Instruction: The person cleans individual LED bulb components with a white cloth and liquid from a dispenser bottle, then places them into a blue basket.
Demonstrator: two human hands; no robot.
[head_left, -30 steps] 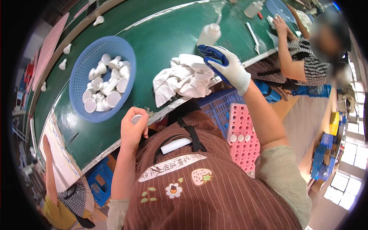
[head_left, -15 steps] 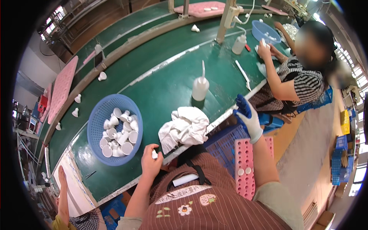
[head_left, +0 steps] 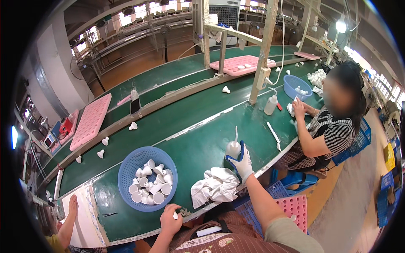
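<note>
- Green workbench (head_left: 198, 147) curves through the room; more of the hall shows beyond it than in the earlier frame.
- Blue basket (head_left: 125, 181) stands on it, holding white bulbs (head_left: 158, 198).
- Left hand (head_left: 170, 222), bare, stays closed around a small white piece (head_left: 175, 215), just near-right of the basket.
- Right hand (head_left: 243, 163), gloved and apart from the left, has moved to the bottle (head_left: 233, 149), right of the basket; I cannot tell whether it grips.
- White cloth (head_left: 216, 187) lies right of the basket, as before.
</note>
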